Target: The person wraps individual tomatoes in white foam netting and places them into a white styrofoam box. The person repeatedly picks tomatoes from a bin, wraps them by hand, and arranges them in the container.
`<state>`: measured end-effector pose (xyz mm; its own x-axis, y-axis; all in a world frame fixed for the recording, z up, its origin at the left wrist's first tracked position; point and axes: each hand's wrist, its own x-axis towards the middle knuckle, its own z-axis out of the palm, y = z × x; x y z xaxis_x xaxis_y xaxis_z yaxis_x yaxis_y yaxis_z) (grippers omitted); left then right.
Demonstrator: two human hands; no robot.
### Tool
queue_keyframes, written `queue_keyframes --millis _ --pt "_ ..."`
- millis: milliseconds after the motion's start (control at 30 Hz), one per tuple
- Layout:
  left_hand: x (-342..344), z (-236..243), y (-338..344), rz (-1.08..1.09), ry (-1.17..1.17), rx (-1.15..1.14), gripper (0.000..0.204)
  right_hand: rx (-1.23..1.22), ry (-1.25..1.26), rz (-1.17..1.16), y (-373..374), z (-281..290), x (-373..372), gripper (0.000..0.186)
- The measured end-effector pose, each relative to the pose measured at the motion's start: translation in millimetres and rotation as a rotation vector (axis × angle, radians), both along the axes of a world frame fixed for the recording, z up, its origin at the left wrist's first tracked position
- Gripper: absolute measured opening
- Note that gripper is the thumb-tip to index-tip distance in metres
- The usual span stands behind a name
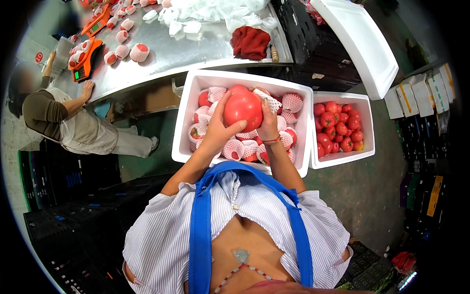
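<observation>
A large red tomato [243,110] rests in my left hand [219,128], its thumb across the near side. My right hand [267,121] is closed on a white foam net sleeve [262,99] right beside that tomato; whether its fingers also press the fruit is hard to see. Both hands are above a white foam box [182,132] filled with tomatoes in white and pinkish nets [233,149]. Another red tomato [238,88] shows just beyond the held one. To the right, a smaller foam box [370,125] holds bare tomatoes [341,128].
Beyond the boxes stands a metal table [196,49] with netted tomatoes [139,52], orange scales [87,61], a pile of foam nets [215,17] and a dark red cloth [250,42]. At left a person [73,117] leans on it. A foam lid [364,46] tilts against black crates [318,54].
</observation>
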<state>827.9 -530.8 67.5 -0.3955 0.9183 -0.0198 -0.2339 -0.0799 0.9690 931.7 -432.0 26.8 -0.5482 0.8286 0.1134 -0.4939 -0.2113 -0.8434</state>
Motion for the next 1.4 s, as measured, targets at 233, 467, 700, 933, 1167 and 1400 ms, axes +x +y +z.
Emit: queue_keyframes --millis 233,467,700,933,1167,1400 --pt "1.7 -9.7 2.5 -0.047 0.097 0.005 0.091 -0.246 0.056 0.171 5.5 -17.1 20.2 0.044" --pt "9.2 -20.3 9.8 -0.200 -0.004 -0.051 0.074 0.080 -0.109 0.260 9.3 -23.1 57.3 0.089" --pt "5.6 -27.6 28.7 -0.195 -0.486 -0.107 0.037 0.493 -0.369 0.039 -7.6 -10.3 69.8 0.104" --pt "1.3 -29.9 38.3 -0.279 -0.440 -0.091 0.041 0.510 -0.347 -0.088 -12.5 -5.8 69.7 0.099" --pt "15.6 -11.1 33.7 -0.426 -0.317 -0.140 0.067 -0.405 0.012 0.080 -12.0 -19.9 76.1 0.074" --pt "16.4 -16.7 30.3 -0.412 -0.221 -0.124 0.074 -0.275 0.015 0.008 -19.0 -27.3 73.9 0.080"
